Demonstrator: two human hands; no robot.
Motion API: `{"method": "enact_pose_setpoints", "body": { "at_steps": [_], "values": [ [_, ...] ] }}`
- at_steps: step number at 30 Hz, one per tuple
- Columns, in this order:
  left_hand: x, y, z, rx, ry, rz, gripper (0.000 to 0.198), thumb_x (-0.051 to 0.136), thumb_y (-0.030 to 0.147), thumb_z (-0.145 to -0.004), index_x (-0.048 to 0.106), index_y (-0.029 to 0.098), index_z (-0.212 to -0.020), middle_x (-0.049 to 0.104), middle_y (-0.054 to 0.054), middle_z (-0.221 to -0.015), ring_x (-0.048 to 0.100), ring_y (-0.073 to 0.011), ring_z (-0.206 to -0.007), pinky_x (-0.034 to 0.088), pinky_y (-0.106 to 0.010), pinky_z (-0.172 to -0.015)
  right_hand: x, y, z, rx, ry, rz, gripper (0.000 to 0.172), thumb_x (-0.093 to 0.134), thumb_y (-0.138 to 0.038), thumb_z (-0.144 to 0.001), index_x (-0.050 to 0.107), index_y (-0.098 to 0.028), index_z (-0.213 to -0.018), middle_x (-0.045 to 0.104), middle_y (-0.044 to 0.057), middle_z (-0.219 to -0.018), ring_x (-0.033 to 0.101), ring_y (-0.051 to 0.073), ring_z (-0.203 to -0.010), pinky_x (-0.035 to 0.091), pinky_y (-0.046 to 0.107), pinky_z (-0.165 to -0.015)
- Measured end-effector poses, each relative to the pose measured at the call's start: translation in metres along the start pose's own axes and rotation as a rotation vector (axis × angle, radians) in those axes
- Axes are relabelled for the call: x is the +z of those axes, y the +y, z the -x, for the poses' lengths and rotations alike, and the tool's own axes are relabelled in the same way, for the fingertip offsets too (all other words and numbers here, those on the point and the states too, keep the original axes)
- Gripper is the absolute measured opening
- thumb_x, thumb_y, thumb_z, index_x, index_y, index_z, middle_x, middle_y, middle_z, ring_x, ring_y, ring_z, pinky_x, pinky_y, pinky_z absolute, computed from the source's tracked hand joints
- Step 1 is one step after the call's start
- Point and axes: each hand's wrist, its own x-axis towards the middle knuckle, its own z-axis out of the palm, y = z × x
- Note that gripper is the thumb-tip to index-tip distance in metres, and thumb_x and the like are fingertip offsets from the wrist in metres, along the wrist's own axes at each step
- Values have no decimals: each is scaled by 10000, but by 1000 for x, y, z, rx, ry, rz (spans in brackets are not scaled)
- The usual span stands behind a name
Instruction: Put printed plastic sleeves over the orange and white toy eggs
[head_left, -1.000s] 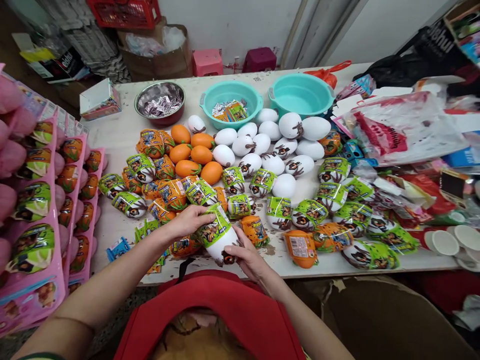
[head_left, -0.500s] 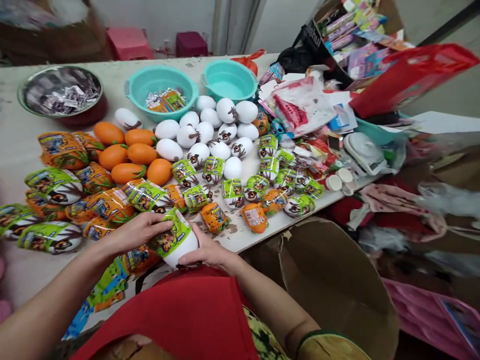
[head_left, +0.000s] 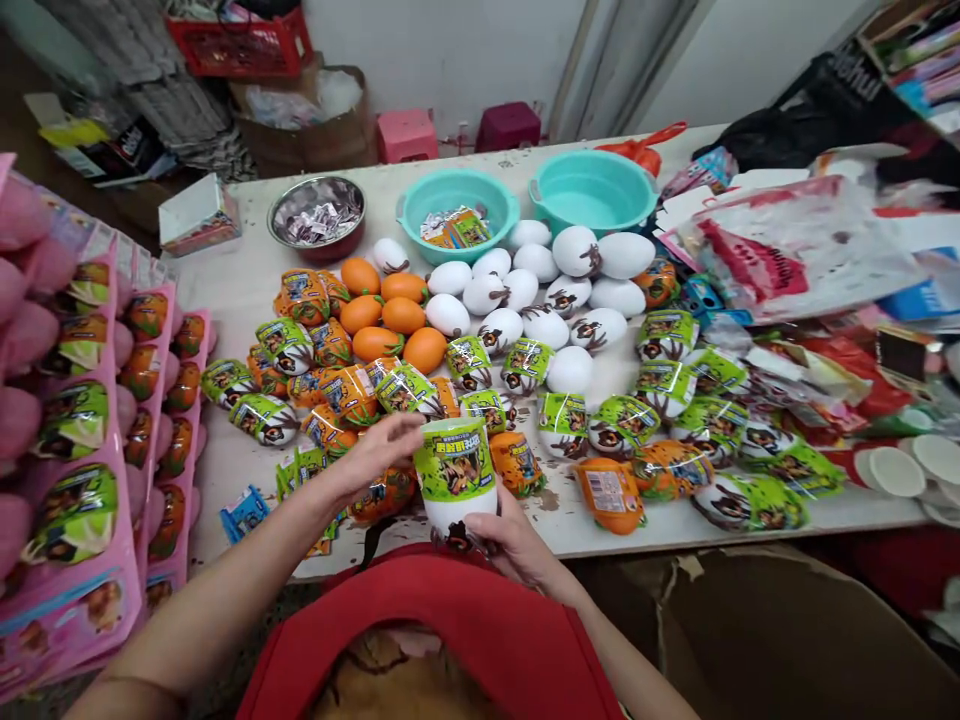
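Note:
Just above my lap, my right hand [head_left: 514, 535] is closed around the lower part of a white toy egg [head_left: 450, 512] with brown markings. Around its upper part stands a green printed plastic sleeve [head_left: 454, 465], its top rim open like a cup. At the upper left of that rim, my left hand [head_left: 382, 455] has its fingers closed on the sleeve's edge; its thumb is hidden. Behind my hands lie bare orange eggs [head_left: 379, 345] and bare white eggs [head_left: 480, 295]. Sleeved green eggs [head_left: 562, 425] and sleeved orange eggs [head_left: 611, 495] lie nearby.
Two turquoise basins [head_left: 409, 215] and a metal bowl [head_left: 352, 190] of small packets line the table's back. Pink trays [head_left: 124, 560] of eggs stand at left. Plastic bags [head_left: 757, 265] clutter the right, and a large cardboard box [head_left: 780, 630] sits below the front edge.
My view has swung left, bringing the pink trays into sight. The held egg has turned more upright, and my left hand has shifted from across its sleeve to the upper rim.

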Motion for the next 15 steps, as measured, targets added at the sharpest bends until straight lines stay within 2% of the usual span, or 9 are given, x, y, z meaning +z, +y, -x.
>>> {"method": "enact_pose_setpoints", "body": {
  "at_steps": [2, 4, 8, 10, 15],
  "values": [
    [0, -14, 12, -153, -233, 95, 536, 807, 366, -657, 664, 140, -1122, 688, -139, -1079, 631, -285, -992, 461, -379, -903, 2, 3, 2, 32, -24, 23, 715, 813, -303, -602, 480, -234, -1231, 650, 84, -1168, 633, 271, -1030, 474, 433, -937],
    [1, -21, 19, -184, -356, 140, 576, 818, 320, -642, 653, 137, -1163, 695, -143, -1076, 640, -288, -992, 459, -392, -924, 0, 6, 2, 44, -33, 70, 711, 837, -340, -591, 498, -238, -1207, 639, 84, -1188, 621, 273, -1058, 458, 442, -962],
    [1, -19, 21, -158, -420, 49, 526, 792, 317, -669, 666, 159, -1155, 701, -117, -1071, 644, -267, -974, 480, -359, -895, -2, 3, -3, -14, 22, 141, 655, 796, -483, -649, 541, -225, -1195, 636, 104, -1189, 593, 285, -1106, 468, 452, -949],
    [1, -17, 22, -139, -446, -20, 540, 799, 300, -655, 661, 174, -1161, 702, -93, -1071, 633, -261, -991, 480, -345, -892, -2, 0, -3, -24, 24, 222, 595, 784, -464, -676, 570, -210, -1169, 650, 103, -1162, 601, 287, -1087, 473, 450, -942],
    [-2, -28, 27, -145, -405, -115, 631, 820, 292, -617, 623, 199, -1209, 680, -66, -1114, 600, -260, -1050, 465, -332, -908, -9, 3, 4, 6, 33, 441, 618, 816, -513, -596, 623, -201, -1093, 690, 93, -1087, 615, 307, -1039, 479, 455, -922]
  ]
}}
